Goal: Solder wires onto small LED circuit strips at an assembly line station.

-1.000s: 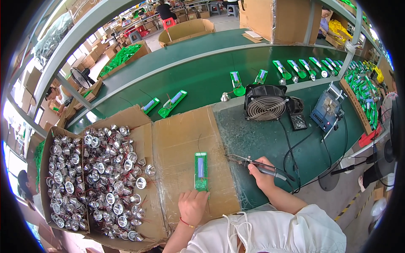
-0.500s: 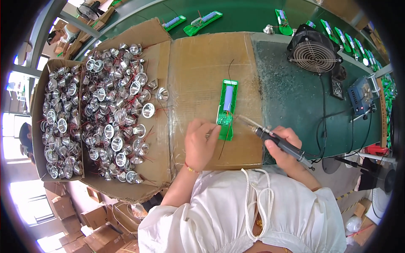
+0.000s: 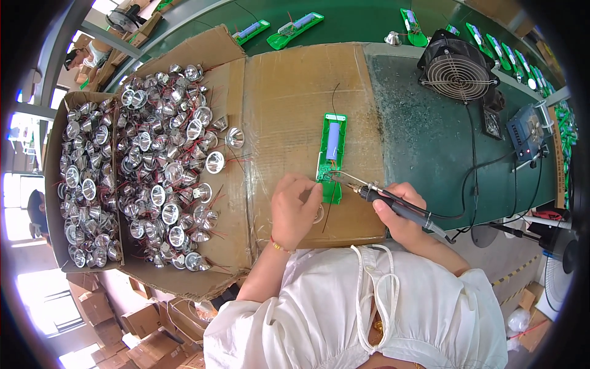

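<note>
A green plastic flashlight housing half lies upright in my view on the cardboard, with a lavender battery cell and a small circuit board in it. Thin dark wires stick out past both ends. My right hand grips a black soldering iron with a thin metal tube along it, its tip at the circuit board. Left of the housing, my left hand is closed in a pinch at the board's edge. The pale rim of a reflector cup peeks out beside its fingers, mostly hidden.
A cardboard box full of silver reflector cups with red wires stands at the left. A black fan and a blue soldering station, joined by cords, are on the right. More green housings lie along the back.
My right hand has moved left, bringing the iron's tip from beside the housing onto the circuit board. The left hand has barely shifted; a cup rim now shows below its fingertips.
</note>
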A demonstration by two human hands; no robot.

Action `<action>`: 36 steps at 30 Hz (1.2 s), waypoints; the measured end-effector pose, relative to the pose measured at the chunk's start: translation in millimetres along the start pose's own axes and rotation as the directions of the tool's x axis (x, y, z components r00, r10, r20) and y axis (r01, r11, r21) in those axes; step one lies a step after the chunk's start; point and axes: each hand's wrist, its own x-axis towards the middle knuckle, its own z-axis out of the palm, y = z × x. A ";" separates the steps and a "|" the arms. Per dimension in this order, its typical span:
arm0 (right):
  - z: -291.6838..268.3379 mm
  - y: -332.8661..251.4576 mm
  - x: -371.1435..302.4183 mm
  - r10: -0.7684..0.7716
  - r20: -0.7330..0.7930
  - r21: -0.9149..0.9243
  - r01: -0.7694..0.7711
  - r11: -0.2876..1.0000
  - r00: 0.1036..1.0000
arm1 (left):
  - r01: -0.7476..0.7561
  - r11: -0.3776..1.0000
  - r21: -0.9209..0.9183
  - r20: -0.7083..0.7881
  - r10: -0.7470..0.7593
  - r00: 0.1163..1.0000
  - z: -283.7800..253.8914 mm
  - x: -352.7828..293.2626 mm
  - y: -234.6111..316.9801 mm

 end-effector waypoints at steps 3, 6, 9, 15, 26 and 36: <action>2.4 0.4 2.2 0.001 -0.014 0.002 -0.001 1.000 1.000 | 0.002 1.000 0.003 -0.004 -0.002 1.000 0.5 1.2 -0.5; 3.7 0.9 4.3 -0.008 -0.017 0.022 0.008 1.000 1.000 | 0.013 1.000 -0.002 -0.006 -0.013 1.000 0.7 2.5 -0.9; 6.1 12.3 5.1 -0.031 -0.029 0.053 0.033 0.998 0.999 | 0.018 1.000 -0.001 -0.009 -0.018 1.000 1.2 3.0 -0.5; 3.8 15.7 2.8 -0.004 -0.019 0.005 0.004 1.000 1.000 | 0.037 0.999 -0.007 -0.002 -0.037 0.999 0.5 3.6 3.9; -7.7 6.8 -2.3 -0.061 -0.145 0.128 0.080 0.989 0.988 | 0.001 1.000 0.022 -0.022 -0.001 1.000 0.1 2.1 -1.3; -22.9 14.1 -9.4 -0.053 -0.198 0.097 0.073 0.993 0.979 | 0.068 0.825 0.561 -0.182 0.043 0.982 -37.8 -5.7 -13.8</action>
